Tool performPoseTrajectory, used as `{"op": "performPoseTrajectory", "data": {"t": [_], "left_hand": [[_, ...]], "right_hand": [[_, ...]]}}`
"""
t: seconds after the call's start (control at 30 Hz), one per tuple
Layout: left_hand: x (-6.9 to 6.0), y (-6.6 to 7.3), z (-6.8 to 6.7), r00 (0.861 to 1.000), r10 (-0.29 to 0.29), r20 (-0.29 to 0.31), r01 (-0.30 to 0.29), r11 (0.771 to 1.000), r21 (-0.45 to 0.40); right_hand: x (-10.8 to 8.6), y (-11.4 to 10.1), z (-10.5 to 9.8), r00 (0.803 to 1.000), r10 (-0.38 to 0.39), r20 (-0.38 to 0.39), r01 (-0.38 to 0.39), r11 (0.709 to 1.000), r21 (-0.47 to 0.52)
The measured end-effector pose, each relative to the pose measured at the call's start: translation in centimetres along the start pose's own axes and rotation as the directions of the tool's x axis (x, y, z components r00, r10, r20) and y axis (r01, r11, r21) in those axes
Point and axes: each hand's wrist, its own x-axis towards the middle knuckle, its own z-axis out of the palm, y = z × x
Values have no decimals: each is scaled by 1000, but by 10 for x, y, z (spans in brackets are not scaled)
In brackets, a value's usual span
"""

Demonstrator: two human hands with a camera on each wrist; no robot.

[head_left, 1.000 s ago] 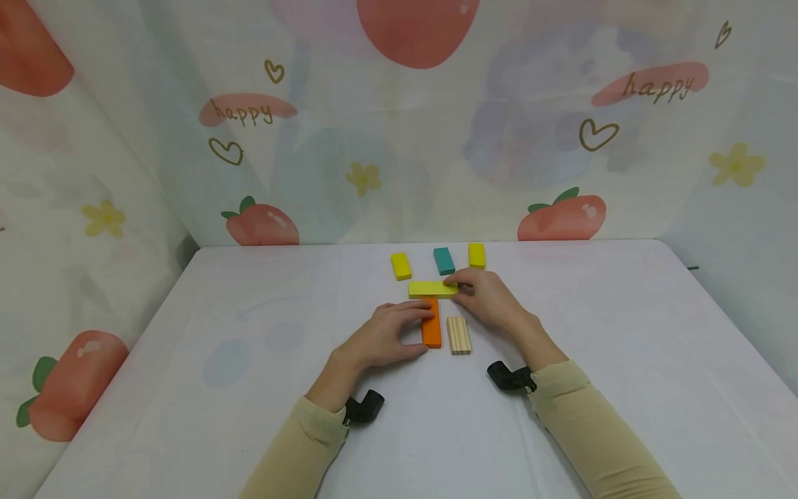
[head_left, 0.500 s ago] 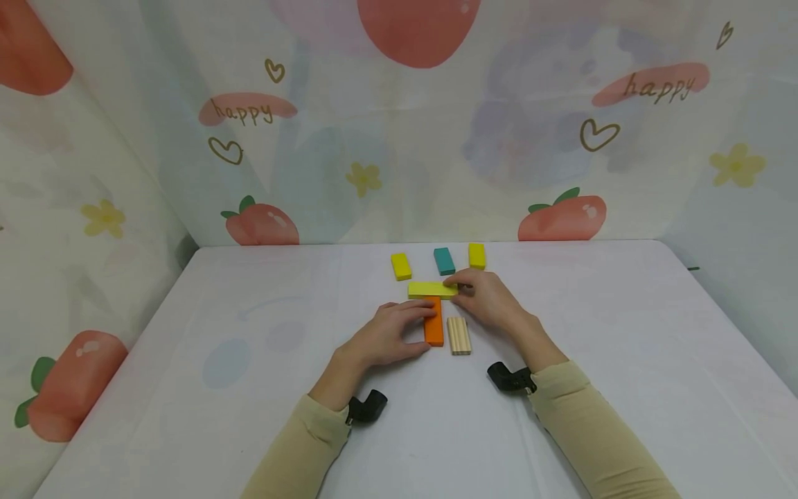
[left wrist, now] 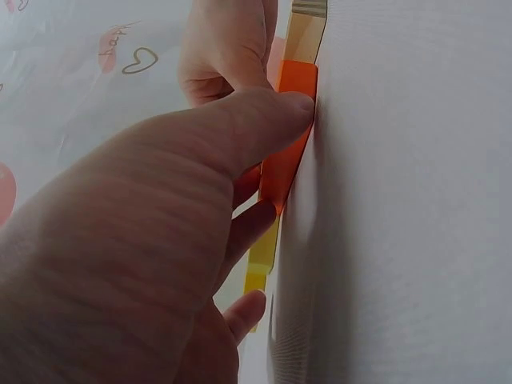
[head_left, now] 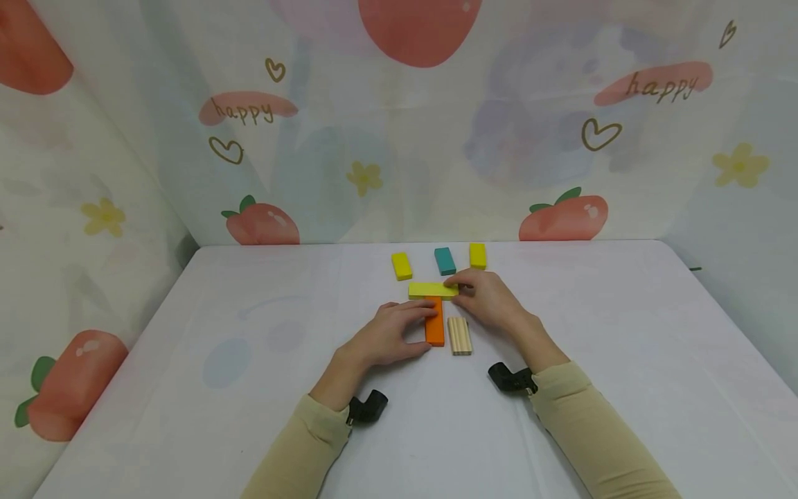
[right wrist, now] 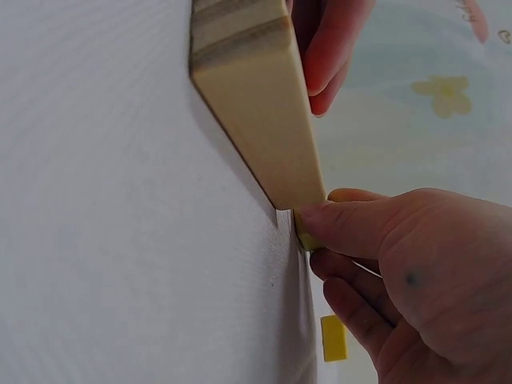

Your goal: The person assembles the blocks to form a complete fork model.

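In the head view, an orange block point(head_left: 435, 331) lies lengthwise below a yellow-green block point(head_left: 427, 290) set crosswise, the two making a T shape. My left hand point(head_left: 389, 336) holds the orange block, thumb at its near end and fingers over its far part. The left wrist view shows that thumb against the orange block point(left wrist: 283, 176). My right hand point(head_left: 486, 298) pinches the right end of the yellow-green block, and the right wrist view catches a little of this block point(right wrist: 306, 234) by the thumb. Just right of the orange block lies a pale striped wooden block point(head_left: 459, 337).
Behind the T, a small yellow block point(head_left: 402, 266), a teal block point(head_left: 445, 261) and another yellow block point(head_left: 477, 256) lie spread in a row. They rest on a white-covered table point(head_left: 187, 416), whose far edge meets a patterned cloth backdrop point(head_left: 399, 138).
My left hand has shifted the orange block slightly right and away, closer under the middle of the yellow-green block. The right hand has stayed almost still.
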Motion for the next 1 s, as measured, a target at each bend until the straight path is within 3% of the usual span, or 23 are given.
{"op": "performPoseTrajectory", "data": {"t": [1.0], "left_hand": [[0, 2, 0, 1000, -12, 5, 12, 1000, 4]], "right_hand": [[0, 0, 0, 1000, -6, 4, 6, 1000, -15]]}}
